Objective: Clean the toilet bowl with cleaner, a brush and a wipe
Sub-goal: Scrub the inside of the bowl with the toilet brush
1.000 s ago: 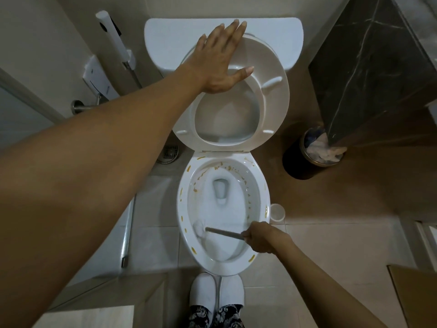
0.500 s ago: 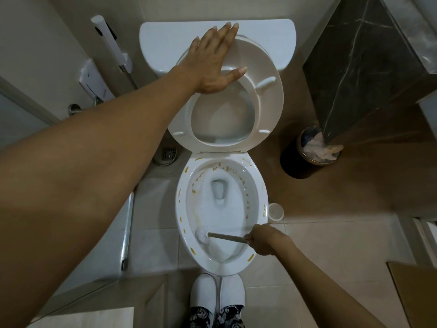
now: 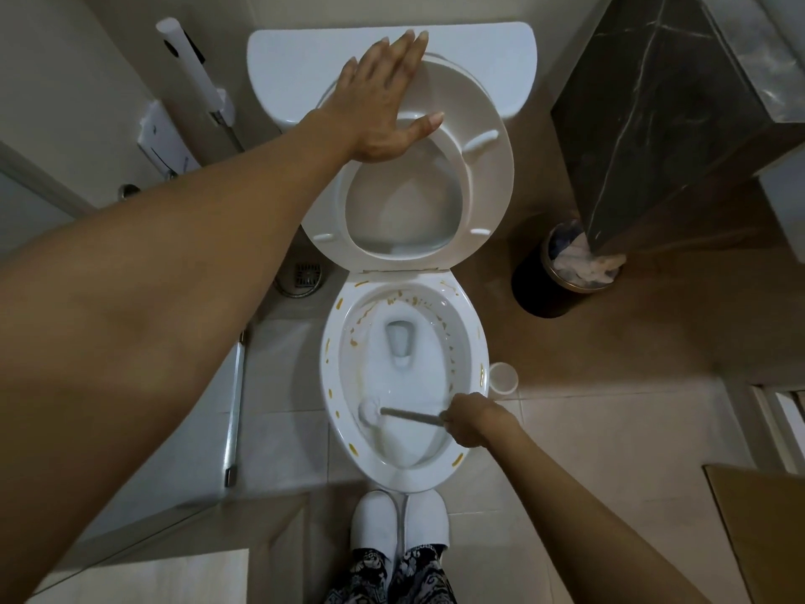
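Head view:
Left hand (image 3: 383,102): fingers straight and spread, pressed flat on the raised toilet seat (image 3: 479,167), likely to keep it up.
Right hand (image 3: 472,422): curled around the toilet brush (image 3: 394,415) handle.
Brush head: against the toilet bowl (image 3: 468,333)'s near-left wall, scrubbing yellow-brown smears.

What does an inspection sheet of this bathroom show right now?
Surface: bowl rim and walls carry yellow-brown streaks.
Job's things: brush head low on the bowl's left wall; seat raised.
Clutter: white cup right of the bowl; bin holding paper.
Grips: left hand flat on the seat; right hand grips the brush handle.
Cables: nothing seen.
Surroundings: sprayer on the left wall, floor drain.
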The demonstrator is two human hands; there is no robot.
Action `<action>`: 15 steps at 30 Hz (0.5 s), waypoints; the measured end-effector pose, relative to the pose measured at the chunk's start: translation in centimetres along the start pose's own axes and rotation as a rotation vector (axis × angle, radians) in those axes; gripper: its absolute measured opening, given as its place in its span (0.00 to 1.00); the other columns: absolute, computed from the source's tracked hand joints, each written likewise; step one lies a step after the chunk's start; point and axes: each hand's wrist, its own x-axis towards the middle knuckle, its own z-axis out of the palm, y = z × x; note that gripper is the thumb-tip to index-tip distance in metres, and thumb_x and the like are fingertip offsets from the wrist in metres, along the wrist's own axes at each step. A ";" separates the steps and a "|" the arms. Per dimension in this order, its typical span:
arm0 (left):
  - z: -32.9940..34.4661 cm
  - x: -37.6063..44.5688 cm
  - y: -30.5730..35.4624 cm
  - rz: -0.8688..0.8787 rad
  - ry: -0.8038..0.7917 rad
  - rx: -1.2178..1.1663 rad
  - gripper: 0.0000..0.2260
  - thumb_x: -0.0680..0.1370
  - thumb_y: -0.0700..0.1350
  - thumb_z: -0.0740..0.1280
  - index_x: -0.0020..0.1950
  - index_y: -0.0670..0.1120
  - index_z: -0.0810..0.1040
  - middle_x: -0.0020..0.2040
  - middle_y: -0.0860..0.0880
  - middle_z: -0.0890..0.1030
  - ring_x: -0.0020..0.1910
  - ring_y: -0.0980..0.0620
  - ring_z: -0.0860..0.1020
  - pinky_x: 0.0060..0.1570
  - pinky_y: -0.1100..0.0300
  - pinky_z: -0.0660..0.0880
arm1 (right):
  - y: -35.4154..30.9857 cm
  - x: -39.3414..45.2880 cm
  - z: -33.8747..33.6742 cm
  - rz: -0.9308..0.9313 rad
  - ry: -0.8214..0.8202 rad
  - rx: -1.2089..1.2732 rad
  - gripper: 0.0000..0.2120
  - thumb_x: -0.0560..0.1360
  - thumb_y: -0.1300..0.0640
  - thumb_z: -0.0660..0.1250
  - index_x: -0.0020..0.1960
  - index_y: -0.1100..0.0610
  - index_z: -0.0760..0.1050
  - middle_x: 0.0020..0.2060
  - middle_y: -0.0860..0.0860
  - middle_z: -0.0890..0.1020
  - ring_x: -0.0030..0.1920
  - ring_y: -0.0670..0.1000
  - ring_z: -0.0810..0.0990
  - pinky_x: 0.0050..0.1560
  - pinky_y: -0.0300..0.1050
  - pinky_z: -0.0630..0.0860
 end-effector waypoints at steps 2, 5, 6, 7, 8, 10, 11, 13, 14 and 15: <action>-0.1 0.0 0.0 -0.003 -0.009 -0.004 0.38 0.77 0.67 0.49 0.78 0.48 0.40 0.79 0.46 0.44 0.77 0.44 0.44 0.73 0.42 0.44 | -0.3 -0.3 0.5 -0.020 0.008 0.002 0.17 0.80 0.57 0.57 0.67 0.57 0.71 0.57 0.56 0.75 0.51 0.55 0.78 0.49 0.46 0.76; -0.2 0.0 -0.1 -0.006 -0.010 -0.004 0.38 0.77 0.67 0.49 0.78 0.48 0.40 0.79 0.46 0.44 0.77 0.44 0.44 0.73 0.42 0.44 | 0.5 -0.5 0.3 -0.004 -0.015 0.053 0.16 0.80 0.55 0.58 0.66 0.56 0.73 0.55 0.55 0.77 0.50 0.55 0.78 0.49 0.46 0.76; -0.1 0.0 0.0 -0.007 -0.005 0.000 0.38 0.77 0.67 0.49 0.78 0.48 0.40 0.79 0.46 0.44 0.77 0.44 0.44 0.73 0.42 0.44 | 0.9 -0.4 0.0 0.011 -0.021 0.064 0.16 0.79 0.54 0.59 0.65 0.55 0.74 0.53 0.54 0.78 0.47 0.54 0.79 0.49 0.45 0.78; -0.1 0.0 0.0 -0.007 -0.003 -0.001 0.38 0.77 0.67 0.49 0.78 0.48 0.40 0.79 0.46 0.44 0.77 0.44 0.44 0.73 0.42 0.44 | 1.1 -0.4 -0.2 0.021 -0.024 0.065 0.15 0.79 0.54 0.60 0.64 0.55 0.75 0.51 0.53 0.79 0.45 0.53 0.78 0.49 0.46 0.78; 0.0 0.0 0.0 -0.007 -0.002 -0.005 0.38 0.77 0.67 0.49 0.78 0.48 0.40 0.79 0.46 0.44 0.77 0.44 0.44 0.73 0.41 0.44 | 1.2 -0.2 -0.2 0.022 -0.016 0.064 0.16 0.78 0.54 0.60 0.64 0.55 0.75 0.50 0.53 0.78 0.45 0.53 0.79 0.49 0.46 0.78; 0.0 0.0 0.0 -0.005 0.005 -0.007 0.38 0.77 0.67 0.49 0.78 0.47 0.40 0.79 0.46 0.44 0.77 0.44 0.44 0.73 0.41 0.44 | 0.6 -0.2 0.2 0.022 0.029 0.088 0.16 0.79 0.54 0.58 0.65 0.55 0.73 0.54 0.54 0.78 0.49 0.54 0.78 0.50 0.47 0.77; 0.0 0.0 0.0 -0.003 0.009 -0.005 0.38 0.77 0.67 0.49 0.78 0.47 0.40 0.79 0.46 0.44 0.77 0.43 0.44 0.73 0.41 0.44 | 0.1 -0.4 0.5 0.018 0.052 0.113 0.16 0.80 0.55 0.57 0.66 0.56 0.72 0.55 0.55 0.77 0.50 0.54 0.78 0.51 0.47 0.77; -0.1 0.0 0.0 -0.002 0.009 -0.008 0.37 0.77 0.67 0.50 0.78 0.47 0.40 0.79 0.46 0.44 0.77 0.43 0.44 0.73 0.41 0.44 | -0.3 -1.1 1.2 -0.014 0.077 0.168 0.16 0.81 0.56 0.55 0.67 0.56 0.71 0.56 0.56 0.77 0.52 0.55 0.79 0.52 0.48 0.78; -0.1 0.0 0.0 -0.003 0.009 -0.010 0.37 0.77 0.66 0.50 0.78 0.47 0.40 0.79 0.46 0.44 0.77 0.43 0.44 0.73 0.42 0.44 | -0.2 -1.7 1.4 -0.031 0.068 0.202 0.16 0.82 0.56 0.54 0.67 0.57 0.72 0.54 0.56 0.77 0.50 0.54 0.79 0.49 0.47 0.78; -0.1 0.0 0.0 -0.004 0.010 -0.012 0.37 0.78 0.66 0.50 0.78 0.47 0.40 0.79 0.46 0.44 0.77 0.43 0.44 0.73 0.42 0.44 | 0.3 -2.3 1.3 -0.036 0.048 0.277 0.15 0.82 0.55 0.53 0.64 0.56 0.73 0.49 0.55 0.77 0.43 0.53 0.78 0.42 0.45 0.78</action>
